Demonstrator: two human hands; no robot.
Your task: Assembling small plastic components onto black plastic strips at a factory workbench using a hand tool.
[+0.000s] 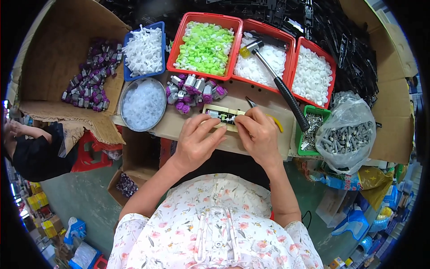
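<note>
On the work board in front of me lies a cream holding block [232, 110], with a narrow black gear housing [228, 119] set in it. Small white and pale green gears and a grey motor end show in the housing. My left hand [197, 139] has its fingers closed over the left and near side of the housing. At the right end, my right hand [259, 134] pinches with thumb and forefinger; what is between them is hidden. A pair of pliers with a yellow handle [276, 123] lies partly under my right hand.
Behind the block are a pile of grey-purple motors [192, 92], a dish of translucent parts [143, 105], a blue bin [144, 51] and red bins [205, 74]. A hammer [286, 96] lies across the red bins. Right stand a green bin [309, 151] and a bag [347, 134].
</note>
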